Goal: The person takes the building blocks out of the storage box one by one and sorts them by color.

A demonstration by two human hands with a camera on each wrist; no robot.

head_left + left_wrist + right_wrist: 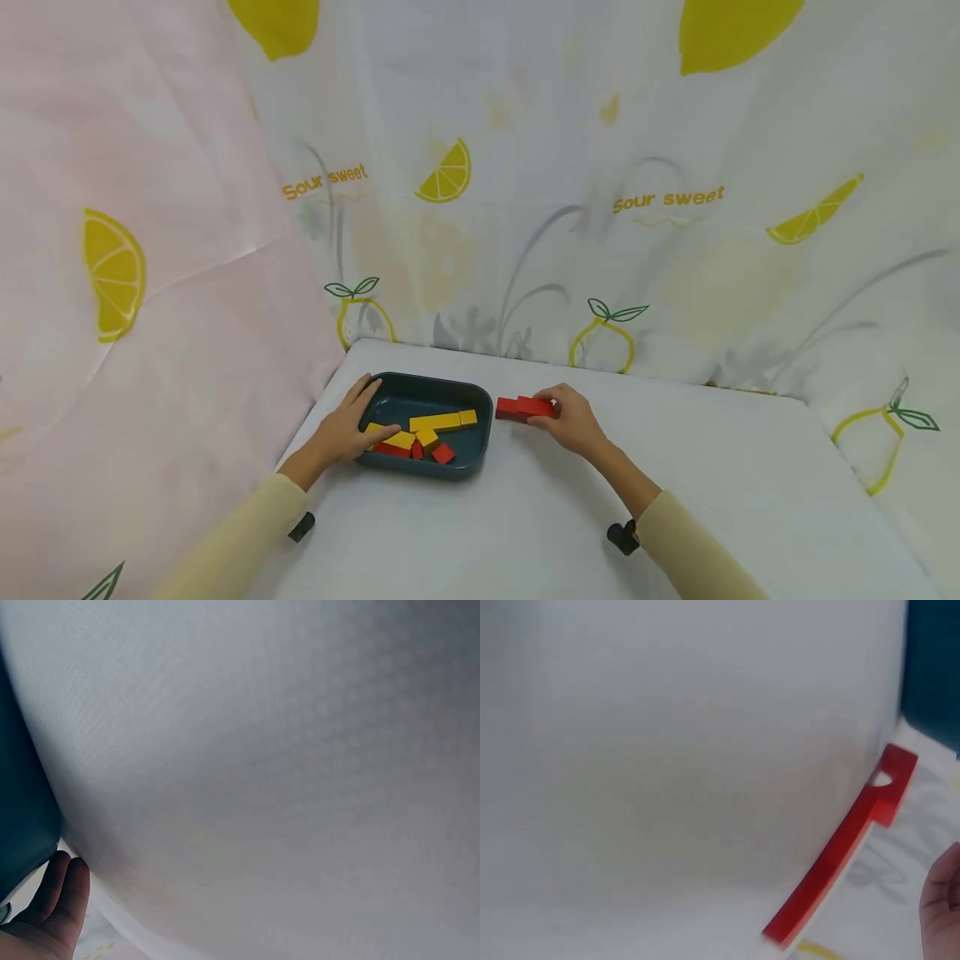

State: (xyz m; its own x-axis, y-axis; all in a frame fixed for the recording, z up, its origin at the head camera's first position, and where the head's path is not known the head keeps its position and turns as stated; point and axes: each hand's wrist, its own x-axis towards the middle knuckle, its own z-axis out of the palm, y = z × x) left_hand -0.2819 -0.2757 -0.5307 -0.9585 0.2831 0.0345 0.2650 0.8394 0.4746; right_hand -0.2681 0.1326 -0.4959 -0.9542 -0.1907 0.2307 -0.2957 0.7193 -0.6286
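1. Head: the red blocks [525, 407] sit just to the right of the tray [420, 469], apart from its wall. The right hand [573, 421] pinches their end farther from the tray, thumb on the near side and bent fingers on the far side. A light, level pinch seems best; too hard a squeeze could skew one block against the other. The right forearm slants in from the near right of the tray. The left hand [343, 431] spans the tray's left rim, thumb stretched inward over the yellow blocks [435, 422], the other fingers reaching along the rim, thumb and fingers well spread. That looks like a sound brace, provided the thumb does not shove the pieces inside.

2. Left wrist: two fingers lie straight, side by side, just beside the tray's outer wall; whether they touch it I cannot tell. Gentle pressure should be enough to steady it.

3. Right wrist: the long bar [832, 855] runs away from the tray, and the end piece [900, 780], with its rounded opening, sits at the tray end. Their joint probably needs the most care. Part of the right hand shows, curled; its pinch is hidden here.
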